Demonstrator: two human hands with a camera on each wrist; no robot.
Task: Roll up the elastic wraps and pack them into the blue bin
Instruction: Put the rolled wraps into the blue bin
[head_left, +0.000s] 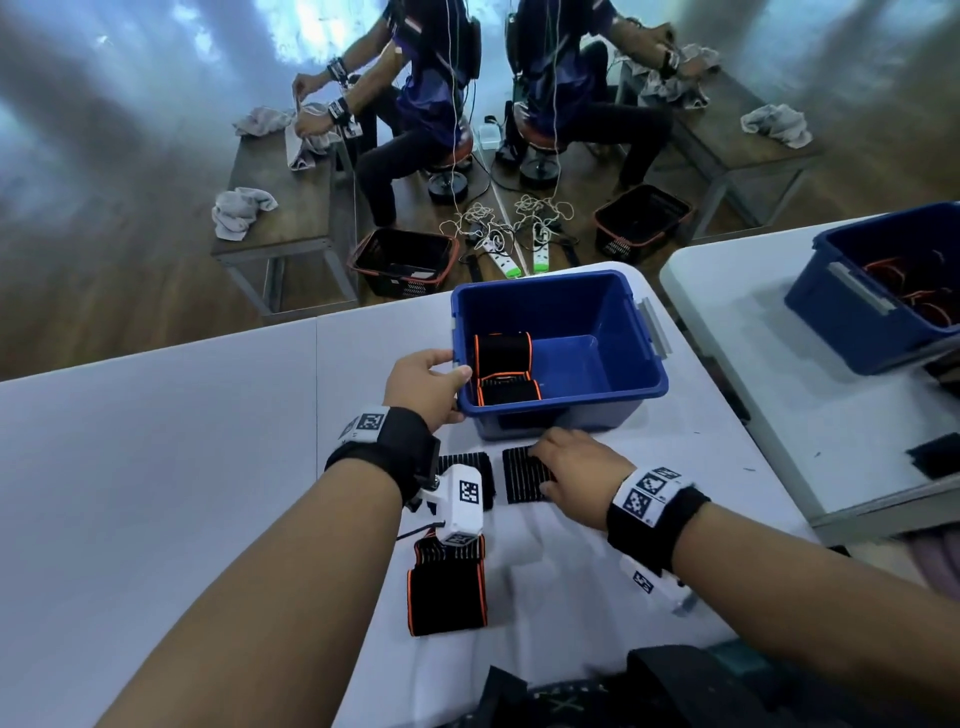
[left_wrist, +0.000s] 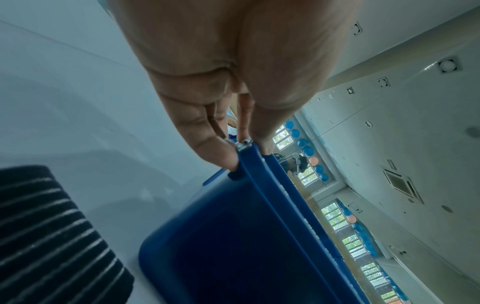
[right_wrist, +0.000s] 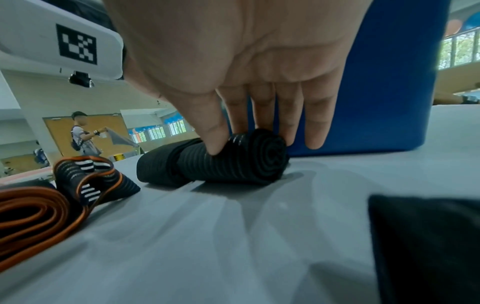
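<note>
The blue bin (head_left: 587, 306) stands on the white table (head_left: 156, 467) and holds two rolled black wraps with orange edges (head_left: 503, 353). My left hand (head_left: 457, 371) grips the bin's left rim (left_wrist: 249, 160), thumb inside and fingers outside. Just in front of the bin, my right hand (head_left: 550, 462) pinches a rolled black wrap (right_wrist: 233, 158) lying on the table, thumb at the front and fingers behind. A second black roll (head_left: 467, 467) lies to its left. Nearer to me, a loosely folded orange-edged wrap (head_left: 448, 592) lies partly under my left wrist camera.
Another blue bin (head_left: 883, 291) with wraps stands on a second table to the right, with a dark item (head_left: 935, 457) at that table's edge. A black strap (head_left: 675, 686) lies at my table's near edge. People sit at low benches beyond the table.
</note>
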